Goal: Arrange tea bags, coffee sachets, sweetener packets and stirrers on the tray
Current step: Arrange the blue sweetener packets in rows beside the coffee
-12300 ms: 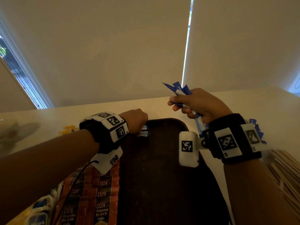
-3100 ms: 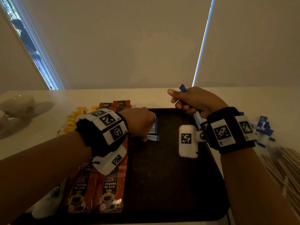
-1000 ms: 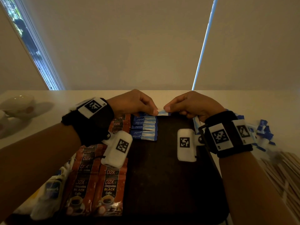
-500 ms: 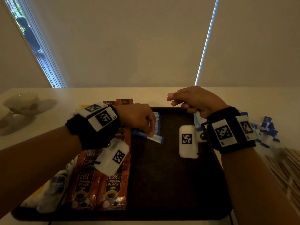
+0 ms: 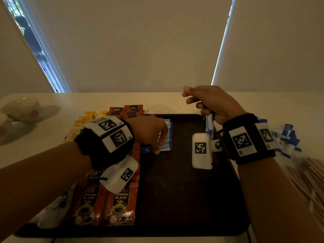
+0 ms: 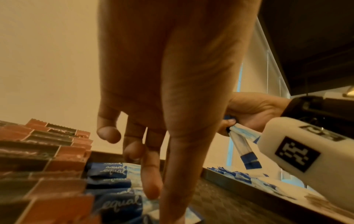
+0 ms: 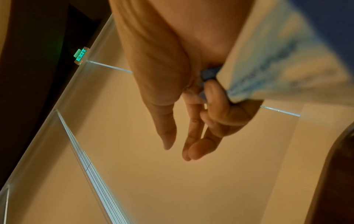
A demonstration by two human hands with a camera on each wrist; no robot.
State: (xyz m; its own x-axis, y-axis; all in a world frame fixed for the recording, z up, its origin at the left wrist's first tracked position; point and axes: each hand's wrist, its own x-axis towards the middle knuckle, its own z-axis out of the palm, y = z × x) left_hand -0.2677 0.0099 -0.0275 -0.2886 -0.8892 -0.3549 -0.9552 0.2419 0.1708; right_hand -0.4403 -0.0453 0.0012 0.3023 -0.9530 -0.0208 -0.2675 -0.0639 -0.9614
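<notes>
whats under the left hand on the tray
Under the left hand lies a row of blue sweetener packets on the tray, its fingertips touching the nearest one. The hand covers part of the row, so the count is unclear.

Seen from under the wrist, the right hand (image 7: 172, 63) fills the upper middle. Its lower fingers (image 7: 220, 97) curl around a small bundle of sweetener packets (image 7: 268, 63), pale with blue print and a dark blue end, blurred at the top right. The thumb and two longer fingers point away, relaxed, holding nothing. Behind them hang pale roller blinds (image 7: 143, 174), and a green exit sign (image 7: 81, 56) glows at the upper left.
</notes>
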